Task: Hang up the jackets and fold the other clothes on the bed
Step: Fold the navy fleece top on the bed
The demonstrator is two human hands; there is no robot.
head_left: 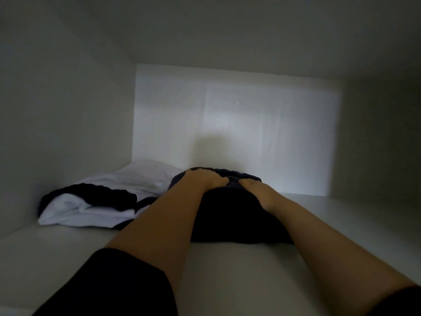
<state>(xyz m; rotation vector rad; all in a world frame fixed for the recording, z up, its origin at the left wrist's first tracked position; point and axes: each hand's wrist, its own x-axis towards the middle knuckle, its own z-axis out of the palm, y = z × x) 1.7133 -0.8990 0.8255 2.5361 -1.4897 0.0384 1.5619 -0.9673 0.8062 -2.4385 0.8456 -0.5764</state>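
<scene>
A folded dark garment [230, 220] lies on a white shelf [227, 270] inside a dim cupboard. My left hand [205, 179] rests flat on top of its far left part. On its right side lies my right hand [259, 192], fingers pointing toward the left hand. Both hands press down on the cloth with fairly straight fingers. To the left sits a folded white garment with a dark piece [98, 201] laid across it, touching the dark garment's left edge.
The cupboard's left wall [68, 133], back panel [239, 133] and right wall [376, 144] close the shelf in. Bare shelf shows to the right of the dark garment and in front of it.
</scene>
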